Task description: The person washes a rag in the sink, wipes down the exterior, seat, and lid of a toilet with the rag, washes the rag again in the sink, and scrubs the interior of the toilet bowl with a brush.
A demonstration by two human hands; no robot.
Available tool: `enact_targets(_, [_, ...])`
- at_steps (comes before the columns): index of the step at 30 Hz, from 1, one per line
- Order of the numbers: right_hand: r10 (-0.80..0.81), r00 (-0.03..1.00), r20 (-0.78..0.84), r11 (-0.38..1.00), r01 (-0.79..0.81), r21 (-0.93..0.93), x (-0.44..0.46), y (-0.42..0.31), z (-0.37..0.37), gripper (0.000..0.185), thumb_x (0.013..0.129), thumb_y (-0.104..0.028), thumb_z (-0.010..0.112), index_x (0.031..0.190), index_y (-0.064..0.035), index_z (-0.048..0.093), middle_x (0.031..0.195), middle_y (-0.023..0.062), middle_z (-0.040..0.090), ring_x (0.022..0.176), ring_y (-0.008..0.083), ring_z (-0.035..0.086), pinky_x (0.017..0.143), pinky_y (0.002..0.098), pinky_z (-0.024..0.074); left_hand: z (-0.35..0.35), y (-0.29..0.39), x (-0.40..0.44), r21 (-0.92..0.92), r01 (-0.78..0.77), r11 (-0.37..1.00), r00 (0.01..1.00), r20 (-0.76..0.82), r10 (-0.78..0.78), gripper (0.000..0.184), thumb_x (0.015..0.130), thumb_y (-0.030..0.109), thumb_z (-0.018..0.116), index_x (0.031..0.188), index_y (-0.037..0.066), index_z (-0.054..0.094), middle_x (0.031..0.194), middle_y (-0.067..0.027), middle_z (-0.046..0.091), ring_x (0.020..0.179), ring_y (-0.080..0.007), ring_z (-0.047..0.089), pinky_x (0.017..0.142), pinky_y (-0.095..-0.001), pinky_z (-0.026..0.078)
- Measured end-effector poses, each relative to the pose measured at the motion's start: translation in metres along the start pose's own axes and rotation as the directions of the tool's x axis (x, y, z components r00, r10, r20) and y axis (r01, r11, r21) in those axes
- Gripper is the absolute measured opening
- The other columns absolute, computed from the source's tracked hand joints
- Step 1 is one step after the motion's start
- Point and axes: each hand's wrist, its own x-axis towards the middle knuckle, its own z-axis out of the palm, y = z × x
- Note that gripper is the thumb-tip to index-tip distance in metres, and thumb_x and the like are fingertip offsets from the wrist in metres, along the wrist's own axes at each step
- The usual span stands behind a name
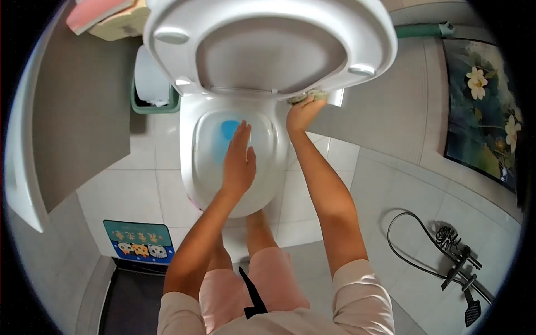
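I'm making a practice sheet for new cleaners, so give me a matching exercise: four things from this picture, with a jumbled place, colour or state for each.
Things:
1. left hand
2. right hand
3. toilet seat
4. floor mat

Descriptions:
A. teal and blue
B. above the toilet bowl, fingers extended
C. raised
D. holding a greenish cloth

Right pairs: 1-B, 2-D, 3-C, 4-A.

1 toilet [240, 101], 1 cloth [319, 95], 1 mat [138, 233]
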Motion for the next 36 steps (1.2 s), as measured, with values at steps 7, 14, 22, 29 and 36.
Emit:
enact_targets(7, [0.080,0.996,-0.038,0.995,-0.078,0.054,-0.014,0.046,0.016,0.037,0.098,-0.010,0.036,0.133,0.0023,0.032,0.123,0.0209,0.049,0.110,0.0333,0.051,0.099,0.0396,0.0369,0.010,-0.022,-0.027,-0.024,0.069,0.997,0.998,-0.001,-0.069,0.050,0.091,-0.001,0.047,0.140,0.000,0.040,0.147,-0.0192,0.038,0.134,-0.0367,0.038,0.109,-0.0413,0.035])
enact_targets(14, [0.568,0.822,0.051,0.709,-0.520,0.477,-0.034,0.044,0.056,0.042,0.093,-0.002,0.047,0.133,-0.0008,0.038,0.130,0.0173,0.048,0.117,0.0274,0.049,0.096,0.0386,0.0434,-0.010,-0.051,-0.048,-0.029,0.095,0.995,0.994,-0.047,-0.096,0.047,0.090,-0.001,0.048,0.137,0.000,0.043,0.146,-0.0194,0.040,0.132,-0.0372,0.041,0.107,-0.0406,0.038])
enact_targets(22, [0.312,0.327,0.892,0.361,-0.909,0.206,-0.130,-0.083,0.059,0.035,0.091,-0.002,0.047,0.125,-0.0050,0.050,0.122,0.0099,0.053,0.110,0.0214,0.051,0.096,0.0345,0.0435,-0.072,-0.042,-0.082,-0.077,0.165,0.983,0.979,-0.111,-0.173,0.042,0.092,-0.002,0.045,0.134,-0.002,0.045,0.139,-0.0213,0.046,0.128,-0.0375,0.045,0.106,-0.0396,0.037])
enact_targets(29, [-0.121,0.248,0.961,0.960,-0.215,0.177,-0.189,-0.247,-0.041,0.052,0.097,-0.039,0.042,0.133,-0.0017,0.046,0.136,0.0129,0.049,0.127,0.0273,0.045,0.108,0.0430,0.0332,-0.214,0.041,-0.107,-0.629,0.132,0.766,0.762,-0.430,-0.484,0.033,0.100,0.020,0.049,0.126,-0.001,0.051,0.118,-0.0084,0.057,0.105,-0.0145,0.053,0.094,-0.0300,0.043])
enact_targets(36, [-0.137,-0.074,0.988,0.280,-0.959,-0.033,-0.219,-0.350,-0.086,0.059,0.100,-0.054,0.032,0.134,-0.0090,0.048,0.134,0.0071,0.053,0.124,0.0250,0.048,0.104,0.0406,0.0366,-0.286,0.094,-0.128,-0.516,0.170,0.839,0.776,-0.456,-0.437,0.020,0.087,0.012,0.068,0.102,-0.001,0.066,0.080,-0.0016,0.057,0.064,-0.0071,0.044,0.055,-0.0260,0.038])
